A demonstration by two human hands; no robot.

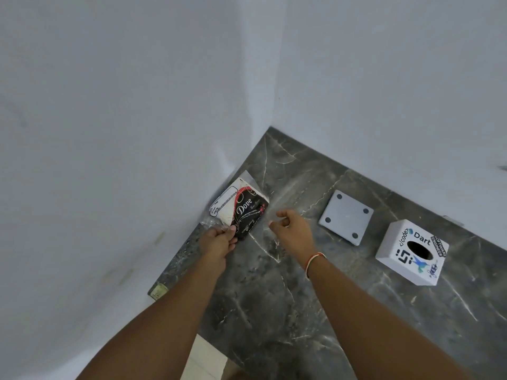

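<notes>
A black, red and white Dove packet [241, 208] in clear plastic wrap is held just above the dark marble counter [301, 297], near the wall corner. My left hand [218, 242] grips its near end, thumb on top. To the right of the packet hovers my right hand [292, 227], fingers curled with thumb and forefinger close together. Whether they pinch the clear wrap is unclear.
A grey square plate [346, 216] with a dark dot at each corner lies flat on the counter right of my hands. Further right stands a white box [411, 252] with stickers and an oval hole on top. White walls close in the left and back.
</notes>
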